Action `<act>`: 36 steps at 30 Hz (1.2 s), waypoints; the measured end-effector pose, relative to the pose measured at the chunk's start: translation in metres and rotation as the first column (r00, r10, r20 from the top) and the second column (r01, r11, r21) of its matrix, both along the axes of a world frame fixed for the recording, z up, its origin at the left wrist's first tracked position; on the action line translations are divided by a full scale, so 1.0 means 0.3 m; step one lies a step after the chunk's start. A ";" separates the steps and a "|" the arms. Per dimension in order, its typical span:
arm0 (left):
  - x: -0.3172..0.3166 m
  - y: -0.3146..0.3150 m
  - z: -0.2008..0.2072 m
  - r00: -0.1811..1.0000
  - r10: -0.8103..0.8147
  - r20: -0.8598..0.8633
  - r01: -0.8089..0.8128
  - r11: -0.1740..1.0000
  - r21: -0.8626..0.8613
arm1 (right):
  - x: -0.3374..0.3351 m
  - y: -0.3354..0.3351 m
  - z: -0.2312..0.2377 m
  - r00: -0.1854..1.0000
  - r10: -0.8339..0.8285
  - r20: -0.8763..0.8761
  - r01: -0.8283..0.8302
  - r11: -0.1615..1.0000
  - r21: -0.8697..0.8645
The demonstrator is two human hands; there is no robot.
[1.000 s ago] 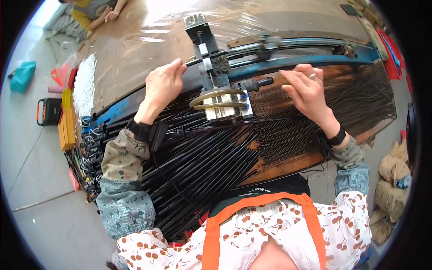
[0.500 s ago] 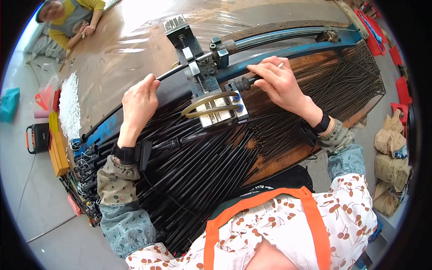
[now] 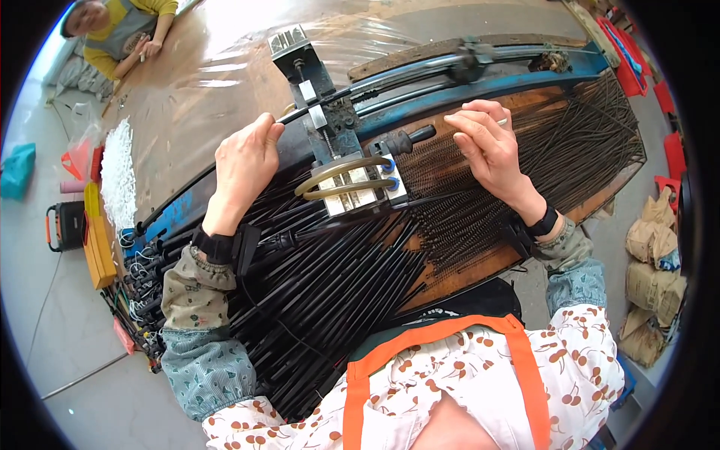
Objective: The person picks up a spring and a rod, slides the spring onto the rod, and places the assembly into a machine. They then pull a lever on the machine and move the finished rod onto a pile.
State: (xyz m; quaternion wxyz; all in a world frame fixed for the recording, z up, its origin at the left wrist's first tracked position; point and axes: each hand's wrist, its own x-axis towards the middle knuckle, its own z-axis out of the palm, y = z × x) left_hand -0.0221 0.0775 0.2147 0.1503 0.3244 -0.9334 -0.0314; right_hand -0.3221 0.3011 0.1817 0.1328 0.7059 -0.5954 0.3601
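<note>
My left hand is closed around the end of a long black rod, which runs up to the right through the clamp of a bench machine. My right hand hovers right of the machine's black handle, apart from it. Its fingers are pinched, with the tip of a small white piece showing between them. Beyond, a dark carriage sits blurred on the rail. Two curved hoses loop over the metal block at the machine's near end.
Black rods fan out below the machine; dark springs lie to the right. At left are a white heap of small pieces and a yellow box. A person leans at the table's far left; red bins stand far right.
The carriage has slid right along the rail, away from the clamp. My right hand has come off the black handle and shifted right. My left hand has moved slightly right and up with the rod.
</note>
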 end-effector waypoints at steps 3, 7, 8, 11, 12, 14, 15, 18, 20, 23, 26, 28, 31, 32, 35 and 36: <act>-0.001 0.001 0.004 0.999 0.022 0.031 -0.023 1.000 0.007 | 0.013 0.007 -0.007 1.000 0.029 -0.005 -0.029 0.999 -0.015; -0.002 0.003 0.006 0.998 0.046 0.053 -0.046 0.999 0.006 | 0.007 -0.009 -0.022 0.999 0.034 0.020 -0.034 0.999 -0.014; -0.003 0.002 0.011 0.998 0.043 0.047 -0.044 0.999 0.010 | 0.010 -0.021 -0.022 0.998 0.035 0.051 -0.036 0.999 0.008; -0.009 0.003 0.018 0.999 0.031 0.015 -0.032 0.999 0.014 | 0.033 -0.040 -0.006 0.998 0.034 0.054 -0.038 0.997 0.063; -0.033 0.002 0.002 1.000 0.012 -0.005 -0.012 1.000 0.020 | 0.037 -0.041 -0.007 0.999 0.023 0.034 -0.026 0.995 0.100; -0.016 0.002 -0.001 0.999 0.002 -0.039 -0.002 1.000 -0.001 | 0.064 -0.078 -0.014 0.972 0.123 0.199 -0.145 0.984 0.102; -0.022 0.002 -0.017 0.999 0.010 -0.035 -0.009 1.000 0.023 | 0.061 -0.087 -0.045 0.943 0.147 0.298 -0.182 0.979 0.092; 0.012 -0.005 -0.021 1.000 0.016 -0.015 -0.016 1.000 -0.007 | 0.074 -0.076 -0.040 0.900 0.203 0.385 -0.283 0.945 0.162; -0.014 -0.006 -0.020 0.999 -0.016 -0.041 0.015 0.999 -0.031 | 0.044 -0.108 -0.068 0.907 0.223 0.356 -0.273 0.957 0.097; -0.017 0.004 -0.049 0.997 -0.069 -0.047 0.064 0.994 -0.087 | -0.051 -0.108 -0.056 0.890 0.193 0.413 -0.306 0.924 0.227; 0.011 -0.039 -0.044 0.995 -0.097 0.000 0.096 0.978 -0.187 | -0.351 -0.001 -0.112 0.904 -0.257 -0.341 0.365 0.880 0.304; 0.113 -0.116 -0.033 0.988 -0.155 0.028 0.153 0.907 -0.392 | -0.586 0.083 -0.179 0.661 -0.449 -0.601 0.661 0.728 0.183; 0.235 -0.213 -0.096 0.997 -0.074 0.025 0.077 0.872 -0.483 | -0.851 0.187 -0.245 0.647 -0.389 -0.656 0.705 0.634 0.319; 0.318 -0.201 -0.107 0.987 0.067 0.149 0.036 0.798 -0.601 | -0.732 0.101 -0.250 0.683 -0.413 -0.602 0.726 0.472 0.500; 0.270 -0.113 -0.059 0.989 0.142 0.046 -0.093 0.828 -0.552 | -0.934 0.273 -0.239 0.748 -0.362 -0.557 0.649 0.575 0.498; 0.298 -0.049 -0.036 0.976 0.204 0.082 -0.125 0.823 -0.555 | -0.945 0.313 -0.249 0.817 -0.251 -0.519 0.460 0.826 0.325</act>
